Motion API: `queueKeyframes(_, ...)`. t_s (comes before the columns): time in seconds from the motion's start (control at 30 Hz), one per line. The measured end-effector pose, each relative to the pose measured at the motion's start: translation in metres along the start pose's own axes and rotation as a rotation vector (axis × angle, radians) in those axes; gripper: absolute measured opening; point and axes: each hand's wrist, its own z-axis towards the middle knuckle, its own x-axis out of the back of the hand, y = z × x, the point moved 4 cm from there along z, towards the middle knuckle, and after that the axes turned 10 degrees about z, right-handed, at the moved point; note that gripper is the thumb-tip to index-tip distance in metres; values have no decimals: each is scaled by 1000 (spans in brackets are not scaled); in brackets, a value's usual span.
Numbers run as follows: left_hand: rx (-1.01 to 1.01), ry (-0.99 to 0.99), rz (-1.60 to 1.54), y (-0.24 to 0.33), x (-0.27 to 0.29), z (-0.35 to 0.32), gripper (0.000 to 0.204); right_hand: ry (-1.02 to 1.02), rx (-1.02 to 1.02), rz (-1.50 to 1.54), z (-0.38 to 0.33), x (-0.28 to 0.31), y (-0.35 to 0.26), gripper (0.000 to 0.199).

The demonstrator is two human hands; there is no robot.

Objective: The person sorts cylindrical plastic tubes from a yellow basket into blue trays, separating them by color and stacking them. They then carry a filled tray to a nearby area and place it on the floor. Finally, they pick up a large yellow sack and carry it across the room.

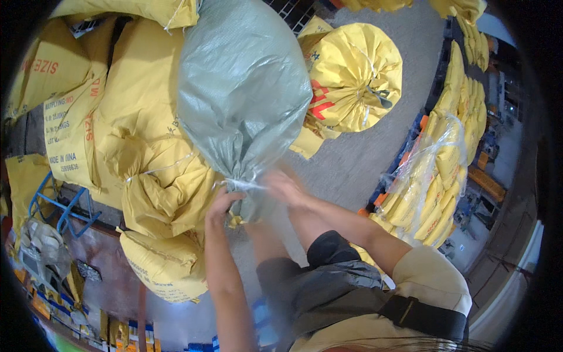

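Head view shows the left hand (pixel 221 206) with its grip closed on the tied neck of a big grey sack (pixel 243 88), the right hand (pixel 284 186) blurred beside it so its grip is unclear, among yellow sacks (pixel 146 129) with red print.

Right hand (pixel 285 189) motion-blurred

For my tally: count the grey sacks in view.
1. The grey sack stands at centre among yellow sacks, its tied neck between the left hand and right hand. Others may be hidden behind the pile.
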Motion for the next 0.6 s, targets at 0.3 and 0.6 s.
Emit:
queueKeyframes(0.3,192,-139,-462,20,6,0,64,-83,-919,-1082,-178,281,-59,15)
queueKeyframes(0.6,110,88,-217,26,-36,66,38,338,-45,63,270,371,-238,29)
